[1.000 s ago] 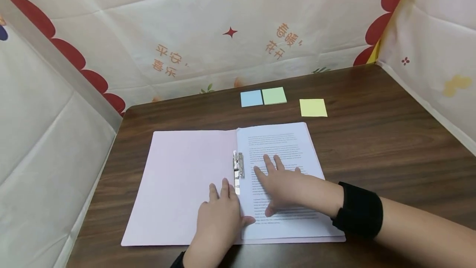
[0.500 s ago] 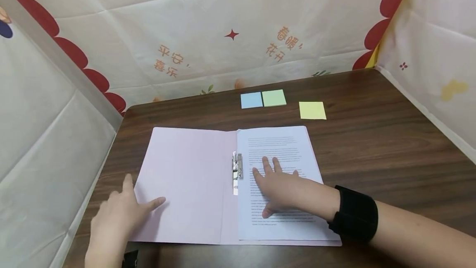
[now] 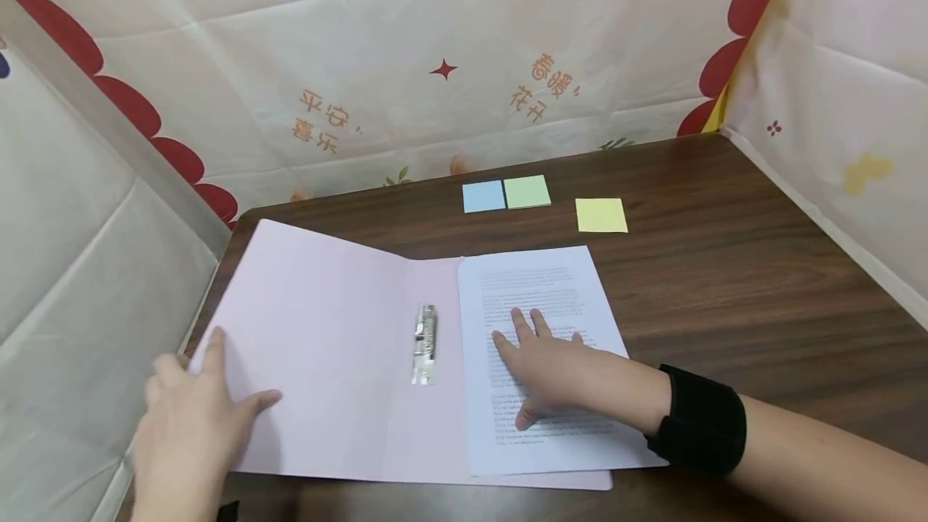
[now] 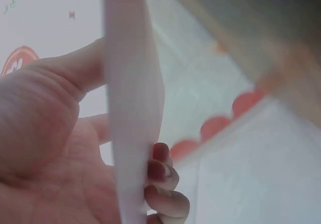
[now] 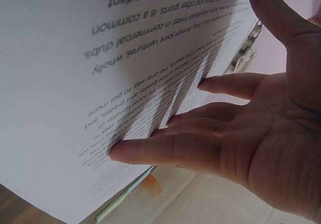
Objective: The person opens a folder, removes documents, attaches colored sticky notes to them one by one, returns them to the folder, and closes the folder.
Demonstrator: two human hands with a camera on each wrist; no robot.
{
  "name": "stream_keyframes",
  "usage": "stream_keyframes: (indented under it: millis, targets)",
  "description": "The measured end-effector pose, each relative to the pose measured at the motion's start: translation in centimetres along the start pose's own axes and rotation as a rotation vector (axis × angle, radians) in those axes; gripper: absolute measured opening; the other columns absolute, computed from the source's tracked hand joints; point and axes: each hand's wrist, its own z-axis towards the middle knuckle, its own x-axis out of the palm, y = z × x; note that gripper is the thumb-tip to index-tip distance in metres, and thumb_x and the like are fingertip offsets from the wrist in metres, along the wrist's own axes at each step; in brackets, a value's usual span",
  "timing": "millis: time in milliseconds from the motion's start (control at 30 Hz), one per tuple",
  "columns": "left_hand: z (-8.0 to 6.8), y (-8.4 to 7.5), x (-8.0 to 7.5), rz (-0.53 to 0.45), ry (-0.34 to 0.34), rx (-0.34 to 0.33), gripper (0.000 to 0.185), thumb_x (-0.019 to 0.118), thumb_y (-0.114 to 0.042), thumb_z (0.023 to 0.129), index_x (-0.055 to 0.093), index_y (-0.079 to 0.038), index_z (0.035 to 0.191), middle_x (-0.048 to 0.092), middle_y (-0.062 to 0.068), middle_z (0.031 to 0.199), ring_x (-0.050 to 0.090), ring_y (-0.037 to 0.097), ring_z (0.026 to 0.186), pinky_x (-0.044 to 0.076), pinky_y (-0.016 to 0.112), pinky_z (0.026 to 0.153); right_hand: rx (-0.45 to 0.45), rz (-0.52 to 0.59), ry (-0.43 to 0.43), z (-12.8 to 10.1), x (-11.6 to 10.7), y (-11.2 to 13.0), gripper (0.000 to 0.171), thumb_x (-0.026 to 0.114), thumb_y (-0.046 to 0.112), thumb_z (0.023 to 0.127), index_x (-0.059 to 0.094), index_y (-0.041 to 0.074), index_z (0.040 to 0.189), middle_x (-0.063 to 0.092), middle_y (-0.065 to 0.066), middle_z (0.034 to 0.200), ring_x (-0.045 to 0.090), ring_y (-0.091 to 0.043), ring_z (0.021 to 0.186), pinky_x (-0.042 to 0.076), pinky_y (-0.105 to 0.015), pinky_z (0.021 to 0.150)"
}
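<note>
A pink file folder (image 3: 312, 353) lies spread on the table, its left cover tilted up. My left hand (image 3: 188, 417) grips that cover's left edge, thumb on the inner face and fingers curled behind it, as the left wrist view shows. A metal lever clip (image 3: 424, 345) sits near the folder's spine. Right of the clip, a stack of printed paper (image 3: 580, 441) overlaps the folder's right side and sticks out past its right edge. My right hand (image 3: 554, 369) presses on the top sheet with fingers spread; in the right wrist view the fingertips (image 5: 118, 151) touch the print.
Behind the folder lie a blue sticky-note pad (image 3: 483, 196), a green pad (image 3: 528, 192) beside it, and a yellow pad (image 3: 602, 215) farther right. Patterned cloth (image 3: 406, 39) hangs along the back and sides of the wooden table (image 3: 725, 264).
My left hand has gone from beside the clip to the folder's left edge and taken hold. The folder has slid left with its cover raised, while the paper stays under my right hand.
</note>
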Motion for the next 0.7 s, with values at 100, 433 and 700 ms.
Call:
stream_keyframes:
  millis: [100, 433, 700]
  targets:
    - [0.0, 1.5, -1.6, 0.034, -0.088, 0.046, 0.112, 0.091, -0.041, 0.079, 0.029, -0.003, 0.165, 0.034, 0.050, 0.128, 0.039, 0.064, 0.108, 0.042, 0.066, 0.063, -0.006, 0.003, 0.007, -0.4, 0.2, -0.2, 0.121, 0.097, 0.046, 0.065, 0.041, 0.003, 0.162, 0.018, -0.036, 0.172, 0.014, -0.063, 0.159, 0.030, -0.096, 0.095]
    - [1.7, 5.6, -4.9, 0.061, -0.155, -0.056, 0.115, 0.088, -0.017, 0.079, 0.014, 0.005, 0.165, 0.015, 0.064, 0.141, 0.019, 0.079, 0.136, 0.024, 0.085, 0.105, -0.008, 0.024, -0.009, -0.7, 0.2, -0.5, 0.120, 0.098, 0.044, 0.065, 0.042, 0.002, 0.162, 0.017, -0.036, 0.172, 0.012, -0.064, 0.159, 0.027, -0.097, 0.094]
    - [3.0, 6.3, -5.9, -0.040, -0.192, -0.176, 0.110, 0.083, 0.009, 0.074, 0.013, 0.014, 0.160, -0.005, 0.059, 0.158, -0.002, 0.071, 0.155, 0.005, 0.084, 0.123, 0.004, 0.033, -0.001, -1.0, 0.1, -0.6, 0.119, 0.097, 0.043, 0.065, 0.041, 0.002, 0.162, 0.016, -0.036, 0.173, 0.012, -0.063, 0.159, 0.026, -0.096, 0.097]
